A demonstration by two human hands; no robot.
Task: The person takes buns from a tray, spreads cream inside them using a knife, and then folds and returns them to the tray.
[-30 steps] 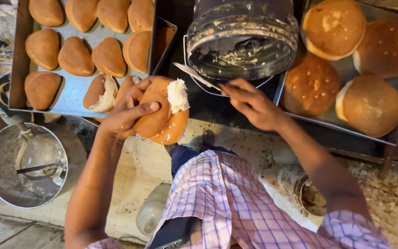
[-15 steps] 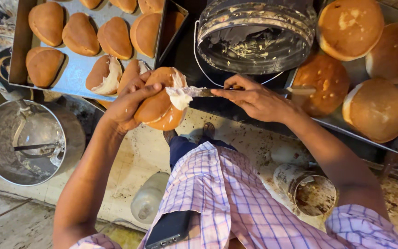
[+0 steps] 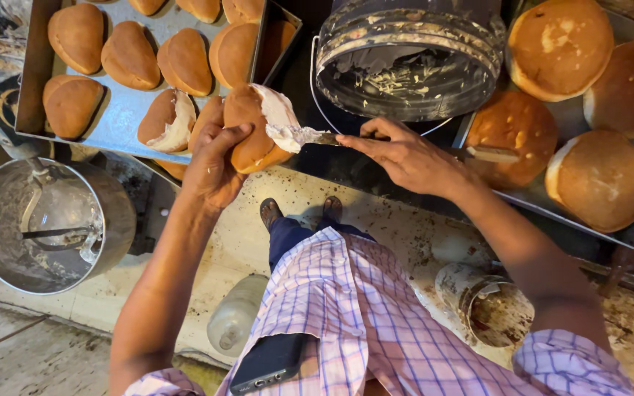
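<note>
My left hand (image 3: 214,165) grips a split brown bun (image 3: 247,128), tilted so its cut side faces right. White cream (image 3: 282,121) lies on the cut face. My right hand (image 3: 405,158) holds a knife (image 3: 317,136), its blade tip touching the cream on the bun. Just behind my right hand sits a clear plastic bucket (image 3: 409,62) with cream smears on its wall.
A metal tray (image 3: 122,117) at the left holds several folded buns, one showing cream (image 3: 170,121). A tray (image 3: 552,198) at the right holds round buns (image 3: 599,180). A steel pot (image 3: 45,227), a white jug (image 3: 236,315) and a dirty tin (image 3: 489,308) stand on the floor.
The knife carried cream from the bucket side to the bun and now spreads it along the cut face. My left hand has tilted the bun further open.
</note>
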